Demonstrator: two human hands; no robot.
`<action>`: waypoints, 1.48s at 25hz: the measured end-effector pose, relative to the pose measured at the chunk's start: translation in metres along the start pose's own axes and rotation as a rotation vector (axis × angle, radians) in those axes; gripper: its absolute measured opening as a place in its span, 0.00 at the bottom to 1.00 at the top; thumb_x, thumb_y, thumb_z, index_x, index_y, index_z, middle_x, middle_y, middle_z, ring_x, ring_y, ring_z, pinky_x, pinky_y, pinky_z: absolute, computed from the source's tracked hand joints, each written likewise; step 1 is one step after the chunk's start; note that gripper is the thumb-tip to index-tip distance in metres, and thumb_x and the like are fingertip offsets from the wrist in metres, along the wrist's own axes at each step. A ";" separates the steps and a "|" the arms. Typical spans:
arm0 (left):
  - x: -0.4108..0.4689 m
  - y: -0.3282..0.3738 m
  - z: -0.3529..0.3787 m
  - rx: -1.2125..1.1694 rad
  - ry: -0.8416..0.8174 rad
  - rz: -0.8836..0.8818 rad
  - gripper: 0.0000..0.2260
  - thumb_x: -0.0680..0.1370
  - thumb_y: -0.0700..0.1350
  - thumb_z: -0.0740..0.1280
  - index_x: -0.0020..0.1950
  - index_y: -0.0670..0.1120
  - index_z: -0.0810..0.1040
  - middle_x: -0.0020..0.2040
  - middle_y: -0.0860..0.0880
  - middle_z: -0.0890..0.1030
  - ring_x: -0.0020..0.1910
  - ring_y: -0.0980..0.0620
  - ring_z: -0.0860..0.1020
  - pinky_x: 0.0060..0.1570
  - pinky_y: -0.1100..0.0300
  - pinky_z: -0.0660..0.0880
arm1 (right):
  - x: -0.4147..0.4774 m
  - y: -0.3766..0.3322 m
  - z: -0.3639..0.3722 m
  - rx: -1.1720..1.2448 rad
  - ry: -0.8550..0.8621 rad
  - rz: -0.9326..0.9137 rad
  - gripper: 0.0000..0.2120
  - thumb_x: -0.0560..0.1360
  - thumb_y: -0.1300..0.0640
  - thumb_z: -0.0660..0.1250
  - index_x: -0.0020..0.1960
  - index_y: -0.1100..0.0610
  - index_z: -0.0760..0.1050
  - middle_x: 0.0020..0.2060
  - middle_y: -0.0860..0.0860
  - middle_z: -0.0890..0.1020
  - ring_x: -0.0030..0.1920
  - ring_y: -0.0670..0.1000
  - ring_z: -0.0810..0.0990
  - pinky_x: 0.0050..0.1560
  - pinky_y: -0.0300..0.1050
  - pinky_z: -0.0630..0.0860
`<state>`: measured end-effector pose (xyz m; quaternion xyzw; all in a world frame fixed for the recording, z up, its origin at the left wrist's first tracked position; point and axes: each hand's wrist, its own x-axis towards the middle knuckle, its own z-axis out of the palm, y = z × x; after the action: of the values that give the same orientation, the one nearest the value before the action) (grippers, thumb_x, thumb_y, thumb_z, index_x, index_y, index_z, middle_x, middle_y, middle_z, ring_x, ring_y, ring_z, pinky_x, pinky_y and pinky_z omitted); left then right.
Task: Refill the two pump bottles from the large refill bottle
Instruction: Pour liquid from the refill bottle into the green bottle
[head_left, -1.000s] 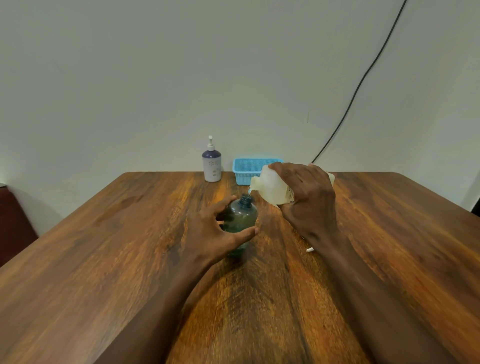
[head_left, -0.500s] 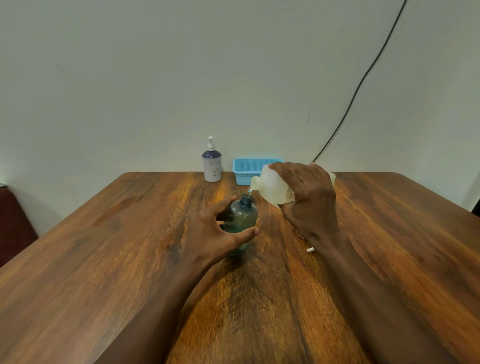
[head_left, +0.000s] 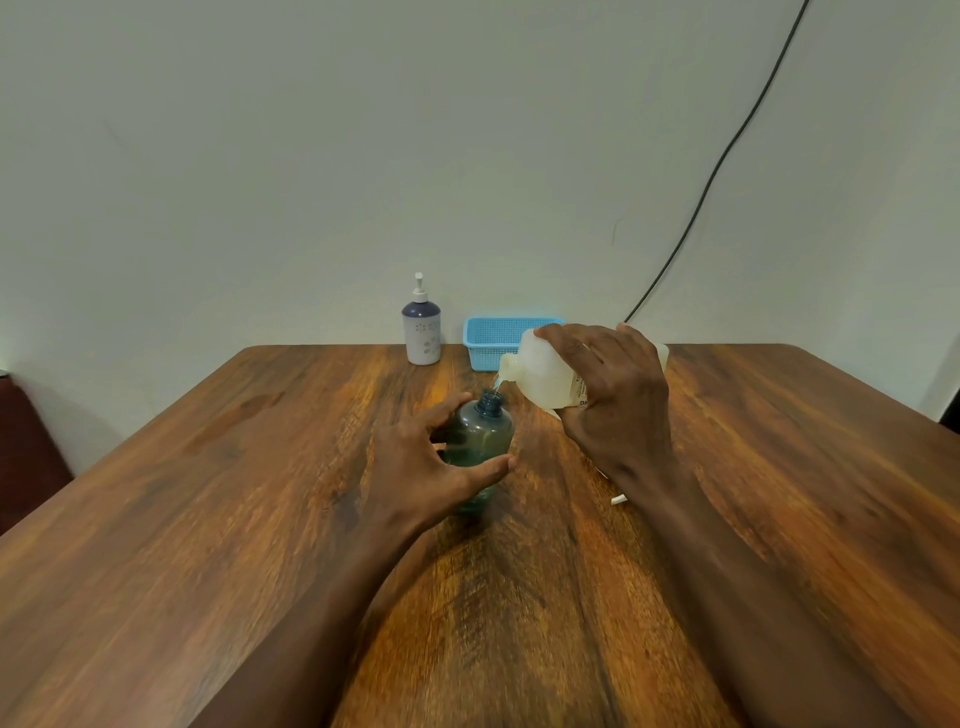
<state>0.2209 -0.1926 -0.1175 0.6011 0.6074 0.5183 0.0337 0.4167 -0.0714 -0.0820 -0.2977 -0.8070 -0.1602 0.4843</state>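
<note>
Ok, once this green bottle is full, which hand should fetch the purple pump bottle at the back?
Left hand: purple pump bottle stands back-left, and the right hand holds the refill bottle.

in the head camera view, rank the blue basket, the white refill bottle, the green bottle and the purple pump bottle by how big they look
1. Refill bottle, partly hidden by the right hand.
2. Green bottle, partly behind the left hand; close to the refill bottle, so unsure.
3. Blue basket and pump bottle look alike; both stand farther away.
</note>
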 end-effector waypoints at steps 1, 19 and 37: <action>0.000 0.000 0.000 0.003 0.000 -0.001 0.41 0.65 0.63 0.80 0.75 0.51 0.74 0.66 0.48 0.82 0.59 0.57 0.81 0.54 0.69 0.79 | 0.000 0.000 0.000 0.000 0.003 -0.004 0.37 0.66 0.60 0.82 0.73 0.54 0.76 0.64 0.58 0.83 0.64 0.61 0.80 0.70 0.65 0.72; 0.000 -0.002 0.001 0.017 -0.043 -0.003 0.41 0.65 0.62 0.80 0.75 0.51 0.74 0.68 0.49 0.81 0.60 0.58 0.79 0.53 0.72 0.76 | 0.001 0.002 -0.001 -0.003 0.034 -0.018 0.38 0.65 0.60 0.83 0.73 0.54 0.76 0.64 0.58 0.82 0.64 0.61 0.80 0.71 0.66 0.72; -0.001 -0.003 0.000 -0.008 -0.054 -0.004 0.44 0.62 0.69 0.75 0.75 0.52 0.74 0.67 0.50 0.82 0.59 0.59 0.79 0.50 0.76 0.76 | 0.001 0.001 -0.001 0.011 0.036 -0.028 0.38 0.65 0.61 0.83 0.73 0.54 0.75 0.64 0.58 0.82 0.64 0.62 0.80 0.72 0.66 0.71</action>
<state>0.2192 -0.1921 -0.1200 0.6134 0.6054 0.5044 0.0535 0.4180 -0.0705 -0.0812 -0.2809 -0.8030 -0.1678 0.4982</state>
